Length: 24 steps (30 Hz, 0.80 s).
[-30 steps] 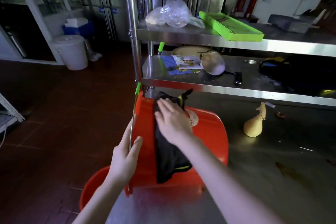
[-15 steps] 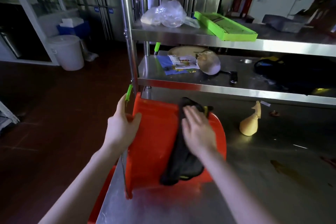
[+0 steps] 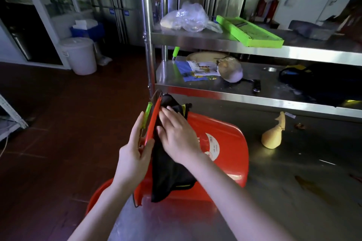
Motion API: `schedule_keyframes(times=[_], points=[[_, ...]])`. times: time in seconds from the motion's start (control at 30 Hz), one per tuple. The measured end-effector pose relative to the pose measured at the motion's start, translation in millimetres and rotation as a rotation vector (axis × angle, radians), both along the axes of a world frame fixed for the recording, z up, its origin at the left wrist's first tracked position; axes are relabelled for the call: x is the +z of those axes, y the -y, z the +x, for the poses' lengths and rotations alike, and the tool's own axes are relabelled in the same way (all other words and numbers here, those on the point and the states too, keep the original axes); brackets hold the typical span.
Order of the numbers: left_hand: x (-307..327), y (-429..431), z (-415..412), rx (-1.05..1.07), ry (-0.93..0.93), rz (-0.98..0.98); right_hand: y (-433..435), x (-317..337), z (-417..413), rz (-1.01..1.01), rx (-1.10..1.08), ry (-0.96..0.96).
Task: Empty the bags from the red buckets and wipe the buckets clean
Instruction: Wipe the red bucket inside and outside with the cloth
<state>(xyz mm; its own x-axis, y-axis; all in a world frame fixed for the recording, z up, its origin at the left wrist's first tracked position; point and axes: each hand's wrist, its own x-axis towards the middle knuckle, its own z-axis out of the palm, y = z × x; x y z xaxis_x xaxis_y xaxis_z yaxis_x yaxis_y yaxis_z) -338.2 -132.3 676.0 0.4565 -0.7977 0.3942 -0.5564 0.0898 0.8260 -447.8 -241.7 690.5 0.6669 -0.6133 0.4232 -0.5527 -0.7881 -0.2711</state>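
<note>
A red bucket (image 3: 225,154) lies on its side on the steel table (image 3: 293,191), its rim turned to the left. My left hand (image 3: 135,150) grips that rim beside the wire handle with its green grip (image 3: 146,114). My right hand (image 3: 176,135) presses a black cloth (image 3: 170,176) against the bucket's wall near the rim; the cloth drapes down the side. A round white label (image 3: 212,147) shows on the bucket. A second red bucket (image 3: 98,195) peeks out below the table's left edge.
A tan tied bag (image 3: 273,135) lies on the table to the right. Steel shelves behind hold a clear plastic bag (image 3: 188,18), a green tray (image 3: 248,31), papers (image 3: 195,69) and dark items. A white lidded bin (image 3: 78,55) stands on the brown floor at left.
The bucket has turned so its rim faces left edge-on and the label shows. My right hand slid the cloth up to the rim; my left hand shifted along the rim by the handle.
</note>
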Motion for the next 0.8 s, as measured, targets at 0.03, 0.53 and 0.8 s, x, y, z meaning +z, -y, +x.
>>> schedule_keyframes(times=[0.03, 0.53, 0.8], points=[[-2, -4, -1, 0.005, 0.016, -0.007, 5, -2, -11, -0.004, -0.014, 0.017], [-13, -9, 3, 0.035, 0.096, -0.029, 27, -2, -9, 0.119, -0.197, -0.056], [15, 30, 36, -0.018, 0.124, 0.031, -4, -46, -93, -0.129, -0.183, -0.129]])
